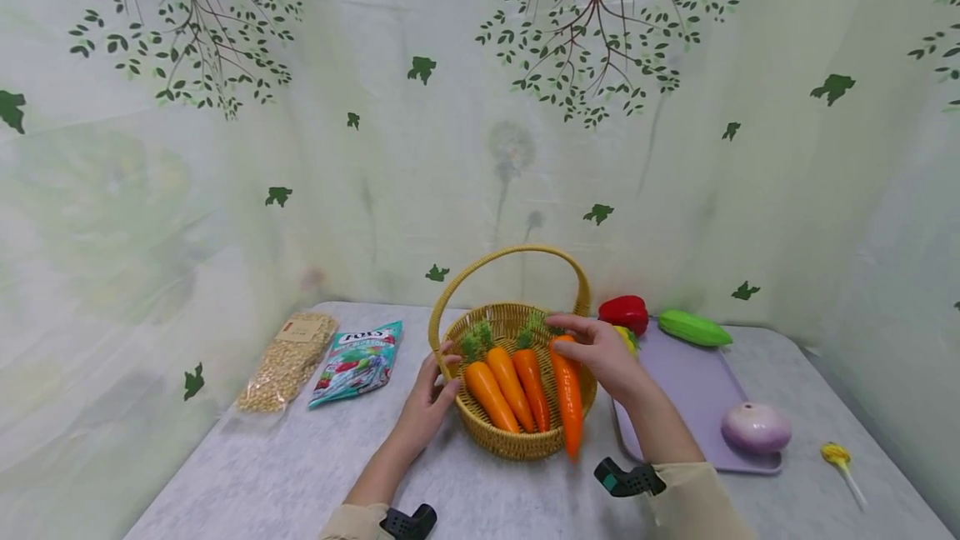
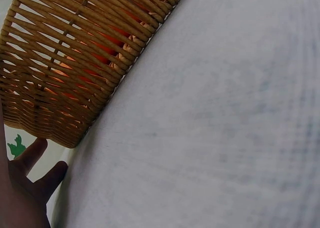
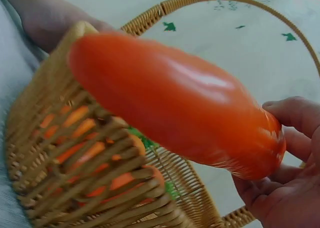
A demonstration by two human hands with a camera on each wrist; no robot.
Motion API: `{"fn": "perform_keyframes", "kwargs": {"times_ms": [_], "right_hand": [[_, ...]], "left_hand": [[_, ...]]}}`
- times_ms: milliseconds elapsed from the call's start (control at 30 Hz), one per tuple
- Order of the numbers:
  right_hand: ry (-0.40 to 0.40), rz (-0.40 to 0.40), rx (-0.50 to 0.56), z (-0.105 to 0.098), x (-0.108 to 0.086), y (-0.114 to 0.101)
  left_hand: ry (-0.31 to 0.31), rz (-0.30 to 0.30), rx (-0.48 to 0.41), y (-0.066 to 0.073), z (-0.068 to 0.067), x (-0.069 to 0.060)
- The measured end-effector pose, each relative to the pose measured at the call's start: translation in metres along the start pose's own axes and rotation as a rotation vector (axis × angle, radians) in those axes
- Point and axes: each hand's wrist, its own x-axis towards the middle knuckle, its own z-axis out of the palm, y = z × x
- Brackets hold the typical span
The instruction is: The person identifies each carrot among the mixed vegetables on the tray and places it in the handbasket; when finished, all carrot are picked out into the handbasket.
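Observation:
A yellow wicker basket (image 1: 517,447) with a tall arched handle holds several orange carrots (image 1: 489,394) with green tops. At its left side, my left hand (image 1: 426,407) grips the rim by the handle's foot. Two of that hand's fingers (image 2: 52,178) show below the basket wall (image 2: 65,63) in the left wrist view. My right hand (image 1: 600,350) pinches another carrot (image 1: 567,398) near its thick top end. This carrot hangs over the basket's front right rim, its tip pointing down. In the right wrist view, the held carrot (image 3: 175,100) is close to the camera.
Right of the basket lies a purple tray (image 1: 686,382) with an onion (image 1: 756,428) and a green gourd-like vegetable (image 1: 694,328). A red bell pepper (image 1: 624,313) and a partly hidden yellow one (image 1: 627,338) are nearby. A lollipop (image 1: 836,455), a candy bag (image 1: 358,363) and a bag of kernels (image 1: 288,361) lie farther out.

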Motion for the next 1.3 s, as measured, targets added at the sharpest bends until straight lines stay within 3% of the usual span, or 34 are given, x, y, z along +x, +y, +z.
{"fn": "perform_keyframes", "kwargs": {"times_ms": [467,633,733,867,967,1167,1300], "right_hand": [[0.02,0.018,-0.084,0.007,0.042,-0.004],[0.01,-0.024,-0.224,0.014,0.049,0.004],[-0.003,-0.033,-0.305,0.019,0.05,0.013],[-0.004,-0.014,-0.321,0.024,0.049,0.025],[-0.01,-0.002,-0.339,0.029,0.048,0.032],[0.033,-0.025,-0.414,0.036,0.046,0.034],[0.052,-0.035,-0.417,0.038,0.046,0.034]], "left_hand": [[0.004,-0.033,0.005,0.0,-0.001,-0.001],[-0.004,-0.055,-0.004,-0.001,-0.002,-0.002],[0.0,-0.028,-0.004,-0.002,-0.001,-0.001],[0.001,0.01,0.015,-0.003,0.001,-0.001],[0.012,0.006,0.016,0.002,0.003,-0.002],[0.018,-0.011,-0.033,0.028,0.0,-0.004],[0.023,-0.021,-0.014,0.039,-0.004,-0.006]]}}
